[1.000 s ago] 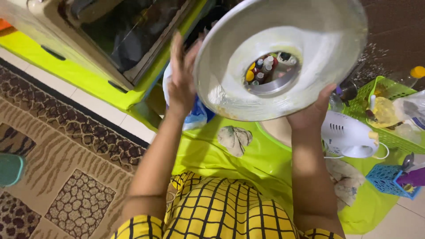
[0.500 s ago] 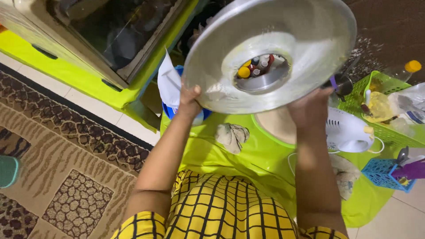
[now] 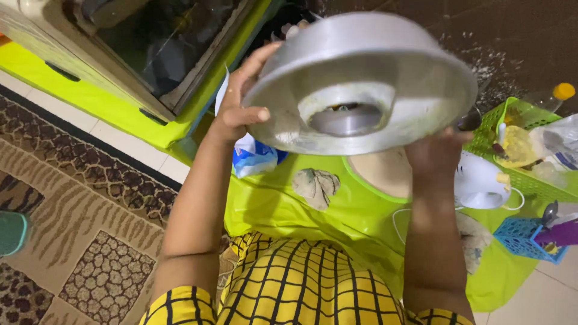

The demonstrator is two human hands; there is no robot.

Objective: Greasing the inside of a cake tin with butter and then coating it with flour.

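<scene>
I hold a round grey metal ring-shaped cake pan (image 3: 367, 84) up in front of me, tilted so its hollow centre tube faces the camera. My left hand (image 3: 241, 99) grips its left rim, thumb on the inner face. My right hand (image 3: 436, 153) holds the lower right rim from beneath. Under the pan lies a bright green plastic sheet (image 3: 283, 210) with a crumpled rag (image 3: 317, 185) and a green bowl of pale dough (image 3: 379, 174), partly hidden by the pan.
An oven with a dark glass door (image 3: 162, 42) stands at upper left. A blue and white bag (image 3: 253, 156), a white hand mixer (image 3: 481, 180), a green basket (image 3: 530, 180) and a small blue basket (image 3: 524, 238) lie around. Patterned brown rug (image 3: 72, 210) at left.
The pan has tipped from facing the camera flat to a more edge-on tilt. My left hand slid from the lower rim up to the left rim.
</scene>
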